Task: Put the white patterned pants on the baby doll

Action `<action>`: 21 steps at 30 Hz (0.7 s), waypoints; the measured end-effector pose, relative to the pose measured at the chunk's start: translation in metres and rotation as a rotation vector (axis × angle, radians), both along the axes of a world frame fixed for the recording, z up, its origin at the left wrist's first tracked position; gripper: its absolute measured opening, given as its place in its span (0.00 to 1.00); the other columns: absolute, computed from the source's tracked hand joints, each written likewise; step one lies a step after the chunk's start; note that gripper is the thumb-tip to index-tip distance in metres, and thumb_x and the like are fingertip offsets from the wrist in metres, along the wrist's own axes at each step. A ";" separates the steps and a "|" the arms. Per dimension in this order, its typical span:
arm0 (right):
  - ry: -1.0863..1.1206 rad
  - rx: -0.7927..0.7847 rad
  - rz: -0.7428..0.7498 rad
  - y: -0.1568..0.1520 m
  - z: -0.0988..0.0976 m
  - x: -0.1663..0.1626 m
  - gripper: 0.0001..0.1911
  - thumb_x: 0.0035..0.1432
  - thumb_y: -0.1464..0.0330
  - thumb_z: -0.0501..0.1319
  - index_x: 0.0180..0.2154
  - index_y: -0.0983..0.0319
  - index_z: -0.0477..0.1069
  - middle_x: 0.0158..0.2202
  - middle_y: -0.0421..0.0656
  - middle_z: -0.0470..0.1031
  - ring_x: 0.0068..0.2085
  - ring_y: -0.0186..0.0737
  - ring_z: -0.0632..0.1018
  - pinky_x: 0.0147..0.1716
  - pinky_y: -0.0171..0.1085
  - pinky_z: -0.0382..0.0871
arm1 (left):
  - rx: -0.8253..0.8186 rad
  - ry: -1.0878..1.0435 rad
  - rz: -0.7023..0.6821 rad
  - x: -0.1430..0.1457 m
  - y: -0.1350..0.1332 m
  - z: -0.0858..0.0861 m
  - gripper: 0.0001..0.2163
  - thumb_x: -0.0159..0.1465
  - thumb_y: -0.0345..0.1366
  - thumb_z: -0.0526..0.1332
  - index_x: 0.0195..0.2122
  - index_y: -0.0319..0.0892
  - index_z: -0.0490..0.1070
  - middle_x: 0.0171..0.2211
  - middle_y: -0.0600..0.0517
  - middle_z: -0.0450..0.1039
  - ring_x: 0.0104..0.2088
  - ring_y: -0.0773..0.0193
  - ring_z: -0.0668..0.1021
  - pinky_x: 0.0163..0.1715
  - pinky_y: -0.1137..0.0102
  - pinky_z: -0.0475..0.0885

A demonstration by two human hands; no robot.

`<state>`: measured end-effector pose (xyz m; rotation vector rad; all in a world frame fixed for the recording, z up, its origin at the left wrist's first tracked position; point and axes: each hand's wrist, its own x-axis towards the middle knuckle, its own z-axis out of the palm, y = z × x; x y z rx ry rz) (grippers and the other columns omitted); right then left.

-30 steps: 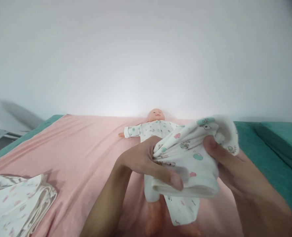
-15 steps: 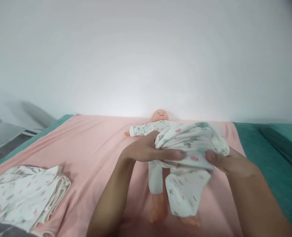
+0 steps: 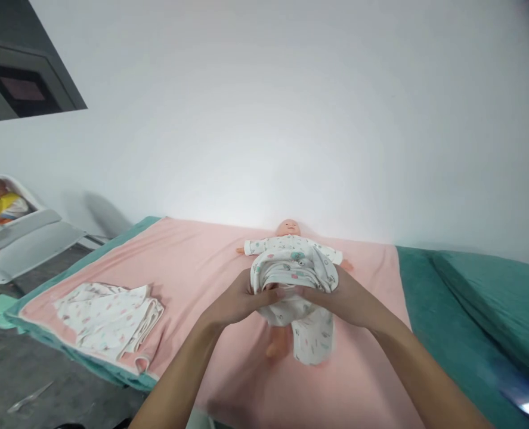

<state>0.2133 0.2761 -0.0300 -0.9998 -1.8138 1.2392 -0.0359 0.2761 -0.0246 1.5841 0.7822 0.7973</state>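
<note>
A white baby garment (image 3: 291,268) with small coloured prints, which looks like baby pants, is bunched up in front of me. My left hand (image 3: 250,298) grips its left side, thumb on the near edge. On the other side my right hand (image 3: 331,298) pinches the same cloth, and the two thumbs nearly meet in the middle. A leg of the garment (image 3: 314,339) hangs down. Behind it a baby doll (image 3: 288,227) lies on its back, arms spread, wearing a printed long-sleeved top (image 3: 268,245). One bare doll foot (image 3: 278,342) shows below the cloth; the doll's middle is hidden.
A folded printed cloth (image 3: 107,319) lies on the pink sheet (image 3: 192,262) to the left. Green cover (image 3: 443,310) shows at the right, with a raised green fold or cushion (image 3: 497,298). A white wall stands behind. A white chair-like seat (image 3: 31,238) is at far left.
My view has swung left and back, bringing in the white seat and more floor. Both hands have drawn closer together, bunching the garment, and the doll's right-hand arm is now uncovered.
</note>
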 end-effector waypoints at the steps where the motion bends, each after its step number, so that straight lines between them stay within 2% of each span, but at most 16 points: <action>1: -0.029 0.046 -0.076 -0.009 0.008 0.000 0.30 0.64 0.52 0.67 0.63 0.58 0.71 0.59 0.50 0.76 0.59 0.55 0.77 0.57 0.52 0.74 | 0.025 -0.022 0.030 0.004 -0.008 0.005 0.20 0.67 0.46 0.69 0.55 0.39 0.77 0.52 0.42 0.80 0.52 0.51 0.81 0.51 0.62 0.77; 5: -0.117 0.204 -0.204 -0.036 0.040 0.003 0.24 0.67 0.54 0.63 0.58 0.60 0.74 0.53 0.48 0.79 0.50 0.51 0.80 0.50 0.47 0.76 | 0.090 -0.079 0.128 0.022 -0.034 0.028 0.20 0.67 0.43 0.69 0.57 0.40 0.77 0.55 0.43 0.80 0.55 0.50 0.80 0.54 0.62 0.76; 7: -0.177 0.265 -0.220 -0.044 0.045 0.004 0.22 0.66 0.58 0.63 0.58 0.59 0.74 0.53 0.47 0.79 0.50 0.50 0.80 0.50 0.45 0.75 | 0.099 -0.091 0.157 0.026 -0.044 0.031 0.20 0.67 0.43 0.69 0.57 0.40 0.77 0.55 0.43 0.80 0.55 0.49 0.81 0.54 0.62 0.76; 8: -0.202 0.283 -0.217 -0.047 0.043 0.004 0.22 0.65 0.60 0.64 0.58 0.58 0.74 0.54 0.46 0.79 0.51 0.50 0.80 0.50 0.45 0.75 | 0.099 -0.091 0.161 0.025 -0.049 0.027 0.20 0.67 0.44 0.68 0.57 0.40 0.76 0.55 0.43 0.80 0.56 0.49 0.80 0.54 0.61 0.75; 9: -0.219 0.288 -0.210 -0.050 0.036 0.004 0.22 0.64 0.61 0.63 0.58 0.58 0.74 0.54 0.46 0.79 0.51 0.50 0.80 0.51 0.44 0.74 | 0.097 -0.089 0.165 0.023 -0.054 0.018 0.21 0.68 0.45 0.67 0.58 0.40 0.75 0.56 0.43 0.79 0.57 0.49 0.80 0.56 0.61 0.75; 11: -0.245 0.255 -0.198 -0.054 0.010 0.000 0.22 0.62 0.64 0.64 0.57 0.58 0.73 0.52 0.46 0.80 0.50 0.50 0.80 0.50 0.44 0.74 | 0.091 -0.078 0.181 0.016 -0.064 -0.013 0.23 0.69 0.47 0.66 0.61 0.40 0.72 0.59 0.42 0.77 0.59 0.48 0.78 0.58 0.60 0.72; 14: -0.333 0.152 -0.186 -0.059 -0.049 -0.008 0.22 0.57 0.66 0.66 0.54 0.59 0.71 0.48 0.45 0.81 0.47 0.49 0.81 0.46 0.42 0.72 | 0.048 0.021 0.281 0.003 -0.079 -0.083 0.25 0.69 0.50 0.62 0.60 0.38 0.70 0.56 0.40 0.77 0.56 0.48 0.79 0.56 0.59 0.73; 16: -0.402 0.097 -0.167 -0.062 -0.088 -0.015 0.20 0.56 0.67 0.65 0.51 0.60 0.71 0.45 0.44 0.81 0.45 0.49 0.80 0.42 0.40 0.70 | 0.005 0.200 0.352 -0.004 -0.086 -0.125 0.23 0.69 0.52 0.60 0.56 0.39 0.71 0.52 0.42 0.79 0.52 0.48 0.80 0.52 0.59 0.74; 17: -0.424 0.087 -0.161 -0.063 -0.105 -0.018 0.19 0.56 0.67 0.65 0.50 0.60 0.70 0.44 0.44 0.81 0.44 0.48 0.80 0.41 0.39 0.69 | 0.003 0.298 0.383 -0.006 -0.089 -0.141 0.22 0.69 0.52 0.59 0.55 0.41 0.71 0.51 0.43 0.80 0.52 0.47 0.80 0.52 0.59 0.73; 19: -0.462 0.108 -0.157 -0.063 -0.130 -0.023 0.19 0.57 0.67 0.65 0.51 0.60 0.70 0.45 0.44 0.81 0.45 0.48 0.80 0.42 0.39 0.67 | 0.033 0.461 0.426 -0.008 -0.092 -0.161 0.20 0.70 0.51 0.56 0.54 0.44 0.72 0.51 0.45 0.80 0.54 0.47 0.79 0.55 0.58 0.70; 21: -0.529 0.161 -0.163 -0.061 -0.145 -0.029 0.22 0.57 0.68 0.64 0.54 0.60 0.70 0.48 0.45 0.80 0.49 0.50 0.79 0.47 0.41 0.65 | 0.081 0.537 0.435 -0.008 -0.091 -0.169 0.17 0.70 0.48 0.54 0.52 0.46 0.74 0.51 0.45 0.81 0.56 0.47 0.79 0.57 0.59 0.67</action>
